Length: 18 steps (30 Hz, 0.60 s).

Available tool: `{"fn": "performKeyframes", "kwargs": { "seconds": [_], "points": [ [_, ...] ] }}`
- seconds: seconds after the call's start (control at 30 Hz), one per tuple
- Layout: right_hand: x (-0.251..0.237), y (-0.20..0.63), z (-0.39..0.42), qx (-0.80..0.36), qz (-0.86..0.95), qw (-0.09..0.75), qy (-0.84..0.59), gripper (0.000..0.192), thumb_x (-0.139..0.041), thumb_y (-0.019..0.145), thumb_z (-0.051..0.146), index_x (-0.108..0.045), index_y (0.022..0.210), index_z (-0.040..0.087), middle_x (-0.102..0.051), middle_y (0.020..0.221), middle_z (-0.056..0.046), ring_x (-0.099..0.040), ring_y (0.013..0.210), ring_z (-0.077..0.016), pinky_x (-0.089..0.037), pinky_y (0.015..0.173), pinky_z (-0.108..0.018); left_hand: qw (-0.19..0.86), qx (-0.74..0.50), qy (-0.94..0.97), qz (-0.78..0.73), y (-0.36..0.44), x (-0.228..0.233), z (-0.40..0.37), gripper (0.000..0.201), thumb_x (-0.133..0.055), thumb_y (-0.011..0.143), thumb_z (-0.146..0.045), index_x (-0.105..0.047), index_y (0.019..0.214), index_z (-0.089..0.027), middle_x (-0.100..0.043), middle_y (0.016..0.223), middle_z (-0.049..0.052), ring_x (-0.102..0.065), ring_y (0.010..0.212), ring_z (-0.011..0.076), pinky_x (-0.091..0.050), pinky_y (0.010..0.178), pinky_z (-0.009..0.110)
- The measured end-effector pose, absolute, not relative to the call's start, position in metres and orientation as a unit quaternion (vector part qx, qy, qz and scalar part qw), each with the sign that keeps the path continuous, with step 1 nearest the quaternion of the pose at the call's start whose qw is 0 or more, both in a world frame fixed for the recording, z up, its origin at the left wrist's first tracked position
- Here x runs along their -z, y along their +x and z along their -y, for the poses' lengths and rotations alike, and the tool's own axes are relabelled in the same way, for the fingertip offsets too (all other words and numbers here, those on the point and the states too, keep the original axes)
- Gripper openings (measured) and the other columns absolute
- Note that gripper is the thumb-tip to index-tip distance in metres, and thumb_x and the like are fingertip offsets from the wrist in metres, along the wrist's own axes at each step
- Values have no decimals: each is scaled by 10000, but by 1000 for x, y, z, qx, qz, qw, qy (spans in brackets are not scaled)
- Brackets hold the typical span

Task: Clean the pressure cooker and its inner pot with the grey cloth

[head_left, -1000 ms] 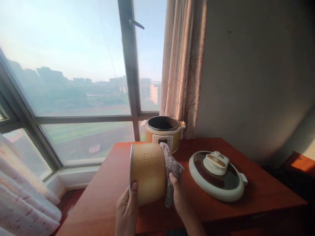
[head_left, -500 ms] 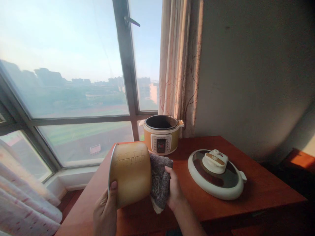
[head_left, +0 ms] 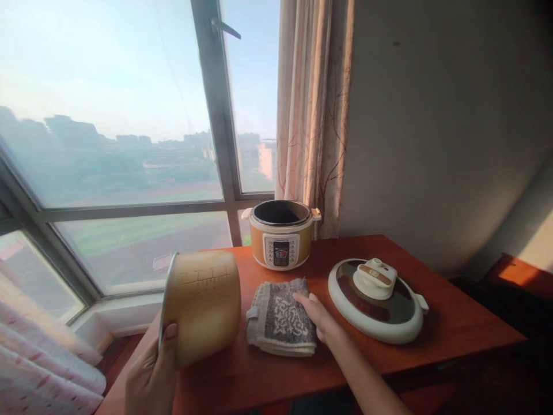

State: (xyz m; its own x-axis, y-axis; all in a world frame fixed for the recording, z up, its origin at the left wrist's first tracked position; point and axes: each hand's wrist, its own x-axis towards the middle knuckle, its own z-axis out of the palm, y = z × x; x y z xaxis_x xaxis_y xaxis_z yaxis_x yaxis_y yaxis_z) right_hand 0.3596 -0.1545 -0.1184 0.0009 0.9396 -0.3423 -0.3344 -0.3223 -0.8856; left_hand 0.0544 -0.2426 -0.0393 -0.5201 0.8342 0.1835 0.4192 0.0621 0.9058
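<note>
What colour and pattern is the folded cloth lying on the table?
The cloth is grey with a pale scrollwork pattern and a light border; seen in the head view, under the right hand.

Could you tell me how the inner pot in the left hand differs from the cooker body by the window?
The inner pot is tipped on its side in the left hand; the cooker body stands upright on the table. The inner pot has a plain wall with faint level marks; the cooker body has a control panel and side handles. Both are round, open and tan-yellow.
</note>
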Motion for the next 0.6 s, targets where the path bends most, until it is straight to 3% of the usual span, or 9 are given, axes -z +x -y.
{"fn": "performKeyframes", "kwargs": {
  "seconds": [0.13, 0.2, 0.47, 0.6],
  "points": [
    [126, 373, 164, -411, 420, 478, -653, 727, -723, 704, 281, -510, 1393, 191, -711, 1195, -147, -622, 1205, -338, -413, 1067, -446, 186, -527, 449, -698, 56, 41, 240, 719, -495, 723, -860, -729, 818, -187, -736, 766, 60, -677, 902, 325, -524, 700, 313],
    [129, 375, 167, -349, 462, 448, -681, 744, -680, 715, 228, -484, 1429, 154, -670, 1276, -177, -595, 1244, -347, -385, 1093, -455, 176, -522, 466, -692, 57, 38, 238, 695, -490, 730, -855, -729, 794, -205, -718, 718, 41, -676, 855, 306, -516, 661, 296],
    [125, 369, 166, -449, 575, 436, -527, 639, -558, 728, 154, -563, 1367, 179, -642, 1350, -87, -593, 1245, -238, -394, 1103, -383, 86, -487, 574, -653, 59, 7, 237, 572, -521, 746, -759, -694, 649, -223, -681, 656, 36, -633, 721, 264, -501, 608, 286],
    [128, 381, 158, -394, 576, 433, -570, 554, -631, 712, 201, -635, 1265, 169, -712, 1175, -110, -662, 1066, -269, -461, 1001, -411, 106, -445, 682, -571, 69, 5, 236, 403, -569, 807, -586, -688, 656, -232, -666, 611, 33, -597, 593, 210, -465, 576, 253]
  ]
}}
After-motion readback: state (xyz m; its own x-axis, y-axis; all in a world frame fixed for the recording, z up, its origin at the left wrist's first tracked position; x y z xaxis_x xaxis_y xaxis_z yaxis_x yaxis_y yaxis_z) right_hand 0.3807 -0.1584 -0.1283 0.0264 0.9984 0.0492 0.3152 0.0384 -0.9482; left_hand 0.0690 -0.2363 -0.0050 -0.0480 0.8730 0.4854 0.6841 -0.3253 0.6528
